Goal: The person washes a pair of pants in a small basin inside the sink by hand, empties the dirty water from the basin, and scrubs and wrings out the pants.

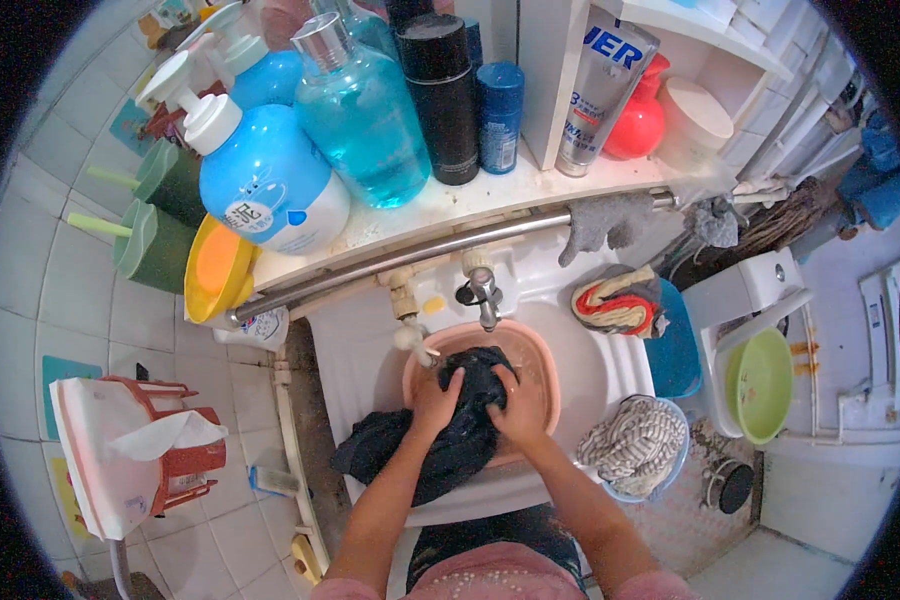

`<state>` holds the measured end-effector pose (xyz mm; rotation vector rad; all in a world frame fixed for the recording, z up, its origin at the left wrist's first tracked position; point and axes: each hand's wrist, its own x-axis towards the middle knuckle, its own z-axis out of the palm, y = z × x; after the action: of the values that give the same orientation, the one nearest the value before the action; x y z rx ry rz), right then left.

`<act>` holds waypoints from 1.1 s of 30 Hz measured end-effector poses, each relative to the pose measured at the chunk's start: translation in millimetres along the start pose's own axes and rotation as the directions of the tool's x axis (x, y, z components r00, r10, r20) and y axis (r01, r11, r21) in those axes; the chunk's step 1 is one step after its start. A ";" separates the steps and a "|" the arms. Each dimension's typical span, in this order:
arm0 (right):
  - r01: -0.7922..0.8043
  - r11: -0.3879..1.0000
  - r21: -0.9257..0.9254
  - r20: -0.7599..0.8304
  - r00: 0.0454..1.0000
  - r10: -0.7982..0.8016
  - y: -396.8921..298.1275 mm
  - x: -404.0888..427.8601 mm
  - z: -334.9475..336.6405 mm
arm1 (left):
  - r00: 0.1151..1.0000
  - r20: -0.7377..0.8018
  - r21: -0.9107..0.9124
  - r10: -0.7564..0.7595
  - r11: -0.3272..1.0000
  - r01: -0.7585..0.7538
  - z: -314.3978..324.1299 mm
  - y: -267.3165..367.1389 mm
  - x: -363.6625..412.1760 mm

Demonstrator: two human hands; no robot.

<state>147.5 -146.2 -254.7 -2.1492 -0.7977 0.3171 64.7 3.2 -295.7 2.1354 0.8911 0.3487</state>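
Wet black cloth (459, 450) lies bunched in a pink plastic basin (546, 360) and spills over its near left rim onto the white sink (367, 375). My left hand (435, 401) presses around the left side of the bunched cloth, its thumb on top. On the opposite side, my right hand (523, 409) grips the same cloth, fingers curled over it. Some fingertips are hidden in the folds. Just beyond the basin stands a metal faucet (485, 296); whether water runs from it, I cannot tell.
A shelf (390, 225) with several bottles and a metal rail (435, 244) span the far side. At right are a folded striped cloth (619, 301), a blue bucket (675, 352), a basin of striped laundry (637, 442) and a toilet (750, 292). A tissue holder (142, 450) hangs left.
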 end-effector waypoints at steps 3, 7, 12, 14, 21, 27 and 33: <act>0.028 0.970 -0.241 0.046 0.999 -0.017 16.9 3.5 -8.5 | 0.979 0.198 0.225 -0.050 0.974 0.004 -26.1 46.9 -8.9; 0.119 0.854 -0.507 0.108 0.991 -0.074 26.6 -7.5 27.3 | 0.959 0.280 0.619 -0.039 0.771 -0.149 -6.2 28.7 -42.3; 0.084 0.822 -0.563 0.210 0.977 0.044 35.2 3.2 45.6 | 0.959 0.282 0.638 -0.011 0.749 -0.179 13.9 12.8 -34.9; 0.130 0.756 -0.641 0.277 0.958 0.071 39.8 9.2 48.3 | 0.956 0.292 0.650 -0.040 0.741 -0.167 23.1 9.7 -28.1; 0.170 0.823 -0.542 0.100 0.985 -0.138 58.1 35.0 43.4 | 0.936 0.325 0.669 -0.131 0.731 -0.130 37.2 -4.2 -18.3; -0.188 0.981 0.040 0.135 0.974 0.181 31.9 19.2 -19.6 | 0.907 0.394 0.680 -0.148 0.710 -0.180 -27.1 58.0 -31.0; -0.137 0.868 0.477 -0.119 0.969 0.218 -0.7 -17.4 -54.7 | 0.929 0.363 0.679 -0.071 0.703 -0.212 -81.2 69.5 -50.6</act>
<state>159.3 -190.0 -219.5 -1.7622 -0.3731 0.3731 21.0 -17.8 -187.8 2.8198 0.7877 -0.4464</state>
